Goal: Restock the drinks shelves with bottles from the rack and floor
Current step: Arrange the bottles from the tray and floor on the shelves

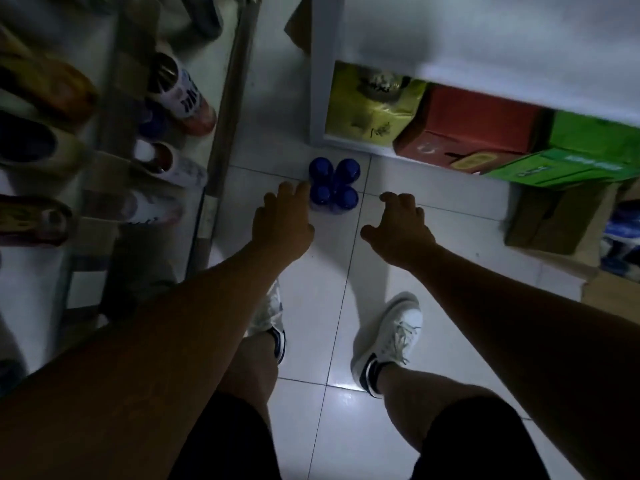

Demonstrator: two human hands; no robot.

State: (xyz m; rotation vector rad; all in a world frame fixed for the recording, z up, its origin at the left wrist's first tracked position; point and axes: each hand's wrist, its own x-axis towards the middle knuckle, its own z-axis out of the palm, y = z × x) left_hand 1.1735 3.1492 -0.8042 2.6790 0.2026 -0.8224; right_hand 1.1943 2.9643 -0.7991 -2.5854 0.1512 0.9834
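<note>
Several blue-capped bottles point(333, 184) stand in a tight cluster on the white tiled floor point(433, 216), seen from above. My left hand point(282, 220) reaches down beside them, its fingertips at the left edge of the cluster, fingers loosely spread and holding nothing. My right hand point(398, 230) hovers to the right of the bottles, apart from them, fingers relaxed and slightly curled, empty. On the left, the drinks shelves point(221, 109) hold bottles with white labels point(187, 98) lying and standing in rows.
A white cabinet point(450, 36) stands ahead on the right, with yellow, red and green cartons point(478, 129) under it. A brown cardboard box point(554, 220) sits at right. My two white sneakers point(391, 337) stand on the tiles below the hands.
</note>
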